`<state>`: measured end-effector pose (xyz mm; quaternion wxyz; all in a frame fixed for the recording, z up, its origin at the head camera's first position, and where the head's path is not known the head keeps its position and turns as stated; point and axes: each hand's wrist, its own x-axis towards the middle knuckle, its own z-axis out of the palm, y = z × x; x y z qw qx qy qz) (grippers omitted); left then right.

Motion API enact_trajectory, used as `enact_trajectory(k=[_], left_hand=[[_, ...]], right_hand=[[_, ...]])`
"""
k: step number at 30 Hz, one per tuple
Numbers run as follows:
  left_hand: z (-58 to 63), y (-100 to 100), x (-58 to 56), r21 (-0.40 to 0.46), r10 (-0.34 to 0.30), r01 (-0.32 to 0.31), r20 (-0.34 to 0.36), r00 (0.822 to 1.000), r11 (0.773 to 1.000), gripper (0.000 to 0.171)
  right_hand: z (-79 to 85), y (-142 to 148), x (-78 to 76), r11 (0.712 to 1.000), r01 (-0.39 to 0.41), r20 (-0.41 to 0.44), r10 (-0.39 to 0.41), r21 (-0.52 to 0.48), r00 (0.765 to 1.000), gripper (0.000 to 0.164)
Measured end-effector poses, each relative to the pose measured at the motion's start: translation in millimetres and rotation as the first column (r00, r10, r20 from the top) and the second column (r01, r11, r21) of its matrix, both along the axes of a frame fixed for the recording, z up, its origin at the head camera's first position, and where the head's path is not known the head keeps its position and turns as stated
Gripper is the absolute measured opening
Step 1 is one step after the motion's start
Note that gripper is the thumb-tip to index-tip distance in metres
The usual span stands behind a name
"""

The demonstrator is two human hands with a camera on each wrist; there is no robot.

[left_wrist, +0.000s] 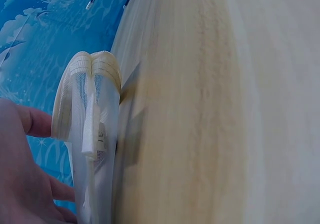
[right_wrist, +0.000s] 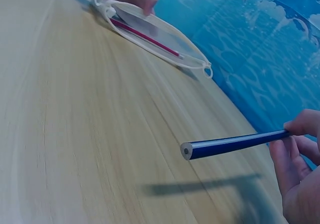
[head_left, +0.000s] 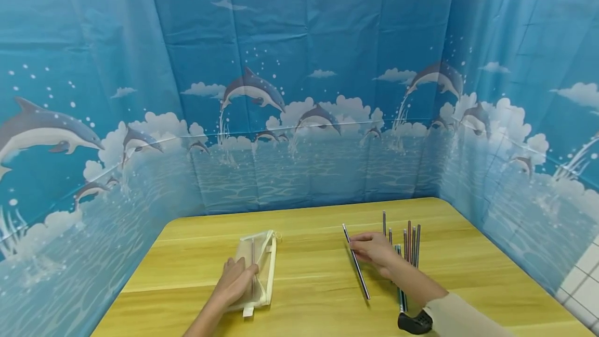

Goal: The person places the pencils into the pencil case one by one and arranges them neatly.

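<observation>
A pale mesh zip pouch (head_left: 268, 274) lies on the left half of the table with its mouth open. My left hand (head_left: 236, 281) holds the pouch by the upper layer along its opening. Inside the pouch is a red pencil (right_wrist: 145, 38). Above the table, my right hand (head_left: 376, 254) pinches a dark blue pencil (head_left: 356, 264) between thumb and fingers. The blue pencil's flat end, with its lead core, faces the pouch in the right wrist view. Several more pencils (head_left: 416, 243) lie beside and beneath the right forearm, which partly hides them.
The wooden table (head_left: 309, 300) ends at a back edge against a blue dolphin-print curtain (head_left: 304, 170). A black wrist strap (head_left: 415, 322) sits on the right forearm. White tiles (head_left: 585, 274) show at the far right.
</observation>
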<state>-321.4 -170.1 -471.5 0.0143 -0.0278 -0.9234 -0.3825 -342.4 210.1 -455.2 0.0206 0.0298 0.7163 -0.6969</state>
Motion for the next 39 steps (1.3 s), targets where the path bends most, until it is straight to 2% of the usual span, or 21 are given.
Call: enact_trajectory(k=[11, 15, 22, 39], left_hand=[[2.3, -0.4, -1.5, 0.0, 0.011, -0.011, 0.012, 1.0, 1.0, 0.081], [3.1, -0.4, -1.9, 0.004, 0.007, -0.007, 0.01, 1.0, 1.0, 0.081], [2.6, 0.9, 1.2, 0.019, 0.0, 0.0, 0.018, 1.0, 1.0, 0.079], [3.0, -0.3, 1.8, 0.037, -0.005, 0.005, 0.018, 1.0, 0.999, 0.078]], right_hand=[[-3.5, -49.7, -8.2, 0.998, -0.061, -0.019, 0.06, -0.022, 0.998, 0.029], [-7.4, -67.2, -12.4, 0.994, -0.104, -0.02, 0.104, -0.023, 0.994, 0.028], [-14.5, -96.3, -10.2, 0.984, -0.18, -0.033, 0.179, -0.01, 0.983, 0.028], [-17.2, -144.8, -8.0, 0.977, -0.212, -0.035, 0.211, -0.017, 0.977, 0.021]])
